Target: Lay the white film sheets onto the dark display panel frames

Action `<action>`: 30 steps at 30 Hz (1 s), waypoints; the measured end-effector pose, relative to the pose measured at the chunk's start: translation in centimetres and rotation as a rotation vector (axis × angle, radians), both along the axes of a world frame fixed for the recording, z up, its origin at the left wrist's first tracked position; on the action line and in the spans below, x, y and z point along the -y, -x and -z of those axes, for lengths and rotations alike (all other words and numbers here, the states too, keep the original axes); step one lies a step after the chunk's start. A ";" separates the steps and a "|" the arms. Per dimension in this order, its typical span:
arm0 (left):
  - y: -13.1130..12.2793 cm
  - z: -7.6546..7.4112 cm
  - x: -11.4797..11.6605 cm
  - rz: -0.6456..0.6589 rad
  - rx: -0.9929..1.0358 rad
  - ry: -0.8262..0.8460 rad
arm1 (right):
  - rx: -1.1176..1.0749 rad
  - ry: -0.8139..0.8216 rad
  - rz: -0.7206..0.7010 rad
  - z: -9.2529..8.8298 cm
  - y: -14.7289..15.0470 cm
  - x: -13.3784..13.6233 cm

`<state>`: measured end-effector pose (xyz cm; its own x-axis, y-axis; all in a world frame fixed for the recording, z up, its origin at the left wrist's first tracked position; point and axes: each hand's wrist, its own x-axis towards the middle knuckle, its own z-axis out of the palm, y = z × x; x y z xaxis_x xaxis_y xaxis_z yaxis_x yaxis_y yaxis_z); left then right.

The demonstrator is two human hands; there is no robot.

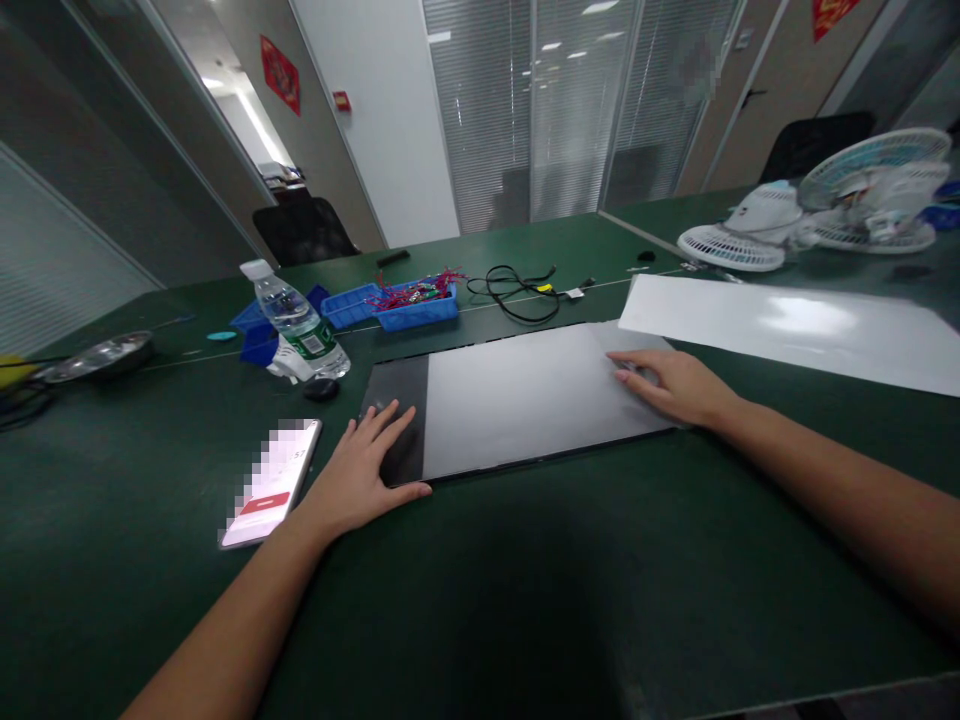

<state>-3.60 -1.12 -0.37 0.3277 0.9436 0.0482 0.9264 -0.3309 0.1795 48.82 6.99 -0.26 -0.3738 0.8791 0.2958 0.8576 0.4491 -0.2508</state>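
Observation:
A flat dark-edged panel (395, 450) lies on the green table, and a pale grey, slightly glossy sheet (517, 405) covers most of it. The dark strip at the panel's left end is bare. My left hand (367, 460) rests at that end with its fingers spread, the fingertips on the dark strip and the thumb along the near edge. At the panel's right end, my right hand (671, 385) lies on the sheet, index finger stretched out and thumb apart from it. Its other fingers are partly hidden.
Left of the panel are a lit phone (274, 490), a water bottle (300, 325) and a black mouse (321, 389). Behind it stand blue trays (416, 315) with red wires and a coiled black cable (525, 300). A white sheet (795, 325) and fan parts (825, 200) lie to the right.

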 end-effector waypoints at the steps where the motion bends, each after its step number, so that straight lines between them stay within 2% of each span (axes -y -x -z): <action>1: 0.0 0.0 0.0 0.007 0.005 0.001 | -0.035 -0.007 -0.037 0.0 0.2 0.2; 4: 0.2 -0.1 0.1 0.031 0.012 0.013 | -0.103 -0.064 -0.082 0.1 0.1 0.2; 7: 0.2 -0.4 0.1 0.042 0.008 0.041 | -0.106 -0.135 0.040 0.4 -0.9 -0.4; 10: 0.0 -0.7 0.1 -0.002 0.038 0.052 | -0.069 -0.134 0.178 0.6 -2.1 -1.0; 13: -0.2 -0.8 0.1 -0.074 0.081 0.034 | -0.054 -0.101 0.201 0.7 -2.6 -1.3; 16: -0.2 -0.8 0.0 -0.150 0.090 -0.007 | -0.074 -0.080 0.134 0.7 -2.3 -1.2; 21: 0.3 -0.4 -0.3 -0.228 0.076 -0.061 | -0.111 -0.095 -0.062 0.7 -1.3 -0.7; 27: 0.4 -0.4 -0.5 -0.308 0.014 -0.088 | -0.197 -0.016 -0.290 1.1 -1.3 -0.9; 30: 0.3 -0.6 -0.5 -0.333 -0.006 -0.069 | -0.221 0.015 -0.341 1.1 -1.5 -0.9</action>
<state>-3.87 -0.65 0.27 0.0020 0.9934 0.1144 0.9866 -0.0207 0.1616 50.36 7.85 -1.35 -0.5733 0.7208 0.3897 0.5848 0.6931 -0.4215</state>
